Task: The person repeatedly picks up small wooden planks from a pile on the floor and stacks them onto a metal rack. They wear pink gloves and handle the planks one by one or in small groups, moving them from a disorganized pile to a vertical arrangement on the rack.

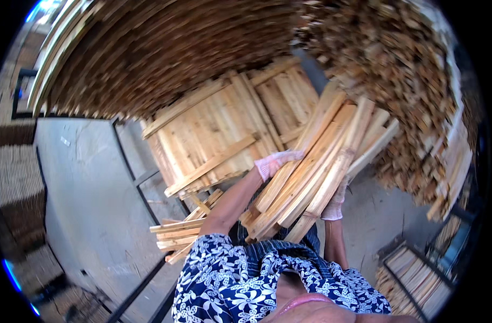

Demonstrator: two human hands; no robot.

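Slat bundle [317, 169] — 1, slanted | left hand [279, 162], right hand [336, 204] — 2, gloved, both clasping it

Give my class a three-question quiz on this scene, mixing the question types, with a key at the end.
1. Multiple choice: what do the left hand and right hand hold?
A) a metal bucket
B) a bundle of wooden strips
C) a coil of rope
2. True or false: both hands are gloved.
3. Short answer: what white pattern covers the blue shirt?

Key: 1. B; 2. True; 3. Flowers.
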